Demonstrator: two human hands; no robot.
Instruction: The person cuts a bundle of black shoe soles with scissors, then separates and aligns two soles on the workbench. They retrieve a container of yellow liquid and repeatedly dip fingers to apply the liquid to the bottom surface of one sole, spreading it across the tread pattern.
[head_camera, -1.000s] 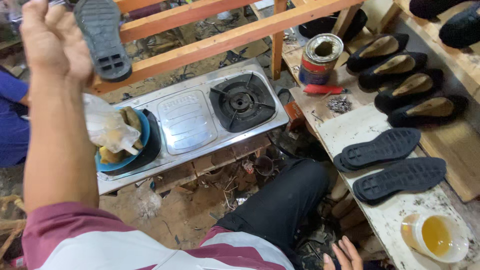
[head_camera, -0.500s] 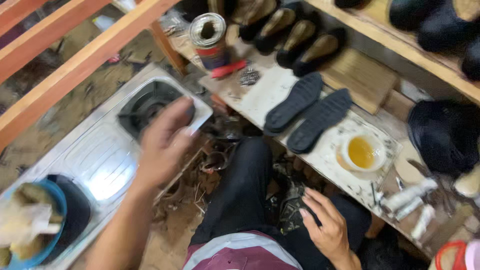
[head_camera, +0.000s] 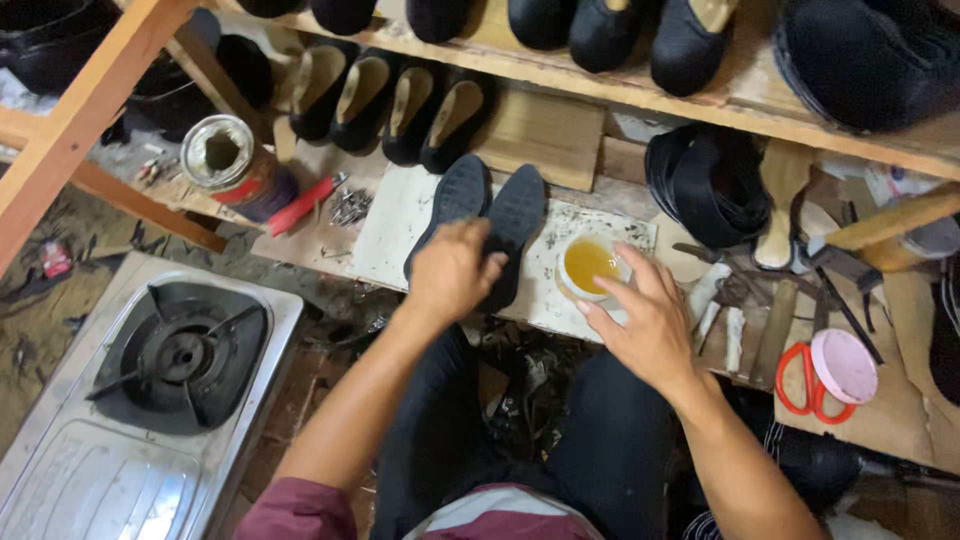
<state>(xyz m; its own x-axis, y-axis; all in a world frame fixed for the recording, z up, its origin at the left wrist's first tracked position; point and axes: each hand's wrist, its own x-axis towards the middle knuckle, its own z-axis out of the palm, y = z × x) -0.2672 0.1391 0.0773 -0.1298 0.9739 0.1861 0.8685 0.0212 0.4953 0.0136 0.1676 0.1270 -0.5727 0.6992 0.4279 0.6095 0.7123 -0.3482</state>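
Steel of a gas stove (head_camera: 150, 400) filled the lower left, its black cast burner ringed by a dull pressed tray. Beside it a dented round tin (head_camera: 228, 160) and a red-handled tool (head_camera: 300, 205) lay on the bench (head_camera: 385, 240). Half a second earlier the left hand (head_camera: 450, 275) had hovered over the stove; now it had come across and closed its fingers on a pair of black rubber soles (head_camera: 490, 215), flat and finely ribbed, lying side by side on the stained white board. The right hand (head_camera: 645, 325), formerly low by the lap, touched a small white cup of amber glue (head_camera: 590, 265), fingers spread loosely around its rim. Orange scissors (head_camera: 805, 375) lay farther right.
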